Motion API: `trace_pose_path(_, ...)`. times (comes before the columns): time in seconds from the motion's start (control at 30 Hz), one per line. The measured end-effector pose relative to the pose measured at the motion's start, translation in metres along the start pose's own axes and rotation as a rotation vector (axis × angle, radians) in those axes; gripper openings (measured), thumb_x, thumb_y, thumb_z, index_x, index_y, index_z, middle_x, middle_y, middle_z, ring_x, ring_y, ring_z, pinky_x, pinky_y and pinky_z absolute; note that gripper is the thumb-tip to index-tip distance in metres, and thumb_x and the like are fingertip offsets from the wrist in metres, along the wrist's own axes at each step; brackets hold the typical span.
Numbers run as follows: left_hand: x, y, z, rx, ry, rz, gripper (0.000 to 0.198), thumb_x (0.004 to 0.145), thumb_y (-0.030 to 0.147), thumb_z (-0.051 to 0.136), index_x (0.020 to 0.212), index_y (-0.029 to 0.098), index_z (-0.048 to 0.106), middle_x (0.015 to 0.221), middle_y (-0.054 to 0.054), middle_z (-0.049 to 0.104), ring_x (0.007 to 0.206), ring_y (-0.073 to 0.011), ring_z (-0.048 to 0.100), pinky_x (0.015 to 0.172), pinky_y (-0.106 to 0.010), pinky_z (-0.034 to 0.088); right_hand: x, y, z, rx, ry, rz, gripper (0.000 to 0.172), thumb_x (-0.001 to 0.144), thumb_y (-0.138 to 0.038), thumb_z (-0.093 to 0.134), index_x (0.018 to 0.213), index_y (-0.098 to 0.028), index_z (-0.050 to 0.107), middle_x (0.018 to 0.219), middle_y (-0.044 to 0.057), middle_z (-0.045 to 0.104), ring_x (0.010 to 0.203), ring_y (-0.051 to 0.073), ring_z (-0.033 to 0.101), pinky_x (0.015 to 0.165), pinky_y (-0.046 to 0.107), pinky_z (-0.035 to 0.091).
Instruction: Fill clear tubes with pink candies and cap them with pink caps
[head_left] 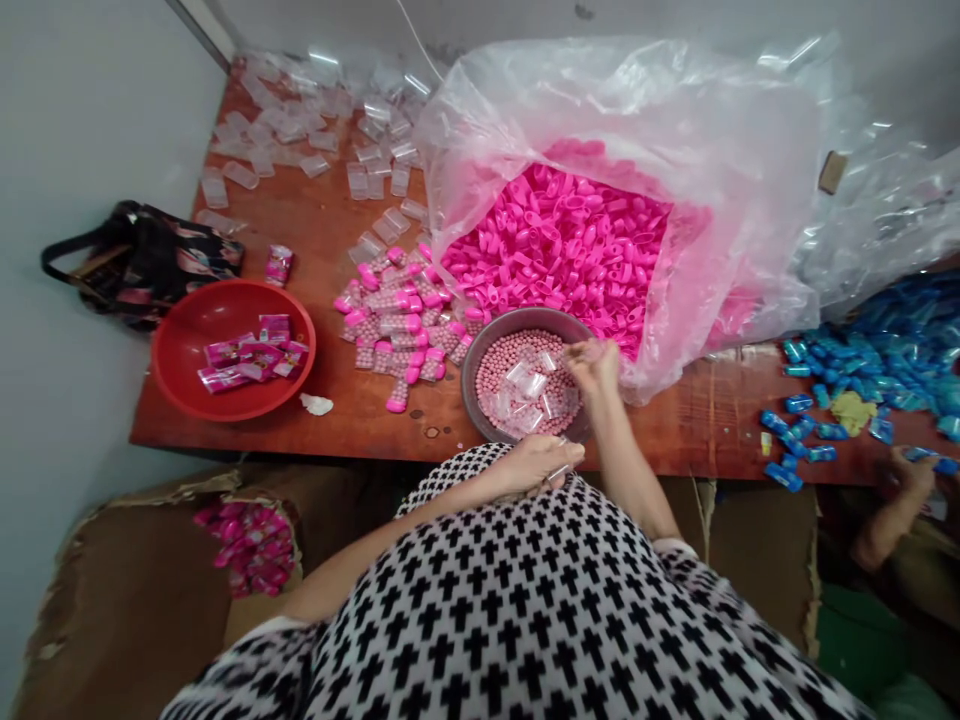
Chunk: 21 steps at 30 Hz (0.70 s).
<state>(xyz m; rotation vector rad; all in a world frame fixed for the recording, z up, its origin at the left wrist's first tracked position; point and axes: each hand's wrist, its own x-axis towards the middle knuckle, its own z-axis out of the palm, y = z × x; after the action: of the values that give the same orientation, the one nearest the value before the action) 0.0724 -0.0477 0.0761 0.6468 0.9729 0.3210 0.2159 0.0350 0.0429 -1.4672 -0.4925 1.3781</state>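
Head view: on the table [367,432], a plastic bag [750,170] spills pink caps [559,240] behind a grey bowl [470,395]. The right hand [598,370] bends its fingers over the rim, its grip unclear; the left hand [531,466], just below the bowl, curls around a clear container [556,473]. Pink beads [495,358] fill the bowl.

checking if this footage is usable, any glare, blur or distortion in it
Head view: white glare streaks on the clear plastic at back right; head view: the right hand looks slightly soft; head view: the table seems stretched by a wide lens; head view: the lower right corner is dim.
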Motion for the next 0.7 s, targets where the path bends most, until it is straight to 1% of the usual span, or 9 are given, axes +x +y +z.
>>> trace_pose_path(0.03, 0.003, -0.002, -0.003, 0.086, 0.009, 0.046, 0.046, 0.078, 0.061, 0.053, 0.064, 0.017, 0.051, 0.045, 0.003, 0.049, 0.036, -0.0077, 0.046, 0.037, -0.019, 0.033, 0.008, -0.007, -0.008, 0.088, 0.053, -0.015, 0.049, 0.084, -0.067, 0.033, 0.076, -0.022, 0.053, 0.049, -0.005, 0.050, 0.047, 0.010, 0.052, 0.055, 0.025, 0.050)
trace_pose_path(0.1, 0.017, 0.001, -0.017, 0.275, 0.144, 0.160, 0.042, 0.085, 0.056, 0.046, 0.072, 0.017, 0.054, 0.055, 0.001, 0.057, 0.046, -0.0118, 0.054, 0.046, -0.023, 0.042, 0.016, -0.012, -0.017, 0.109, 0.026, 0.012, 0.043, 0.083, -0.063, 0.042, 0.084, -0.022, 0.055, 0.058, -0.006, 0.054, 0.043, 0.007, 0.049, 0.048, 0.021, 0.046)
trace_pose_path(0.17, 0.043, 0.011, -0.035, 0.604, 0.320, 0.399, 0.028, 0.085, 0.044, 0.053, 0.079, 0.017, 0.058, 0.076, -0.004, 0.064, 0.072, -0.0166, 0.063, 0.068, -0.029, 0.049, 0.014, -0.007, -0.016, 0.077, -0.068, 0.066, 0.033, 0.078, -0.053, 0.058, 0.087, -0.022, 0.055, 0.063, -0.007, 0.056, 0.045, 0.006, 0.048, 0.044, 0.018, 0.042)
trace_pose_path(0.23, 0.073, 0.019, -0.053, 0.927, 0.371, 0.538, 0.022, 0.083, 0.037, 0.059, 0.083, 0.016, 0.060, 0.097, -0.010, 0.065, 0.100, -0.0240, 0.059, 0.091, -0.038, 0.044, 0.009, 0.005, -0.012, 0.043, -0.167, 0.107, 0.028, 0.071, -0.041, 0.069, 0.083, -0.021, 0.055, 0.062, -0.008, 0.054, 0.048, 0.006, 0.049, 0.046, 0.017, 0.041)
trace_pose_path(0.33, 0.113, 0.020, -0.068, 1.158, 0.338, 0.560, 0.031, 0.082, 0.036, 0.059, 0.103, 0.013, 0.061, 0.128, -0.016, 0.054, 0.126, -0.0290, 0.043, 0.107, -0.043, 0.030, 0.011, 0.019, -0.011, -0.070, -0.295, 0.080, 0.027, 0.067, -0.037, 0.071, 0.084, -0.019, 0.059, 0.064, -0.007, 0.057, 0.053, 0.007, 0.051, 0.053, 0.020, 0.045)
trace_pose_path(0.43, 0.133, 0.004, -0.066, 1.237, 0.282, 0.476, 0.053, 0.083, 0.043, 0.058, 0.124, 0.011, 0.052, 0.143, -0.019, 0.040, 0.136, -0.0320, 0.031, 0.112, -0.047, 0.021, 0.031, 0.016, -0.021, -0.422, -0.304, -0.123, 0.026, 0.071, -0.034, 0.066, 0.092, -0.018, 0.064, 0.078, -0.001, 0.064, 0.069, 0.013, 0.057, 0.067, 0.027, 0.049)
trace_pose_path(0.57, 0.130, -0.019, -0.047, 1.270, 0.129, 0.480, 0.056, 0.087, 0.049, 0.049, 0.131, 0.013, 0.048, 0.146, -0.018, 0.037, 0.136, -0.0292, 0.032, 0.112, -0.044, 0.024, 0.064, 0.000, -0.032, -1.152, -0.285, -0.392, 0.024, 0.078, -0.018, 0.058, 0.100, -0.018, 0.068, 0.103, 0.010, 0.065, 0.100, 0.024, 0.057, 0.089, 0.037, 0.043)
trace_pose_path(0.63, 0.124, -0.024, -0.038, 1.270, 0.080, 0.477, 0.055, 0.088, 0.049, 0.047, 0.132, 0.016, 0.047, 0.147, -0.016, 0.036, 0.137, -0.0284, 0.032, 0.112, -0.046, 0.024, 0.075, 0.000, -0.027, -1.320, -0.335, -0.386, 0.022, 0.079, -0.012, 0.055, 0.096, -0.016, 0.069, 0.104, 0.015, 0.065, 0.103, 0.027, 0.057, 0.090, 0.039, 0.041)
trace_pose_path(0.7, 0.117, -0.024, -0.033, 1.266, 0.030, 0.477, 0.055, 0.087, 0.050, 0.048, 0.133, 0.019, 0.047, 0.148, -0.014, 0.036, 0.137, -0.0285, 0.031, 0.113, -0.048, 0.021, 0.082, 0.010, -0.016, -1.321, -0.390, -0.343, 0.016, 0.078, -0.007, 0.055, 0.081, -0.014, 0.069, 0.094, 0.018, 0.066, 0.099, 0.027, 0.059, 0.088, 0.038, 0.041)
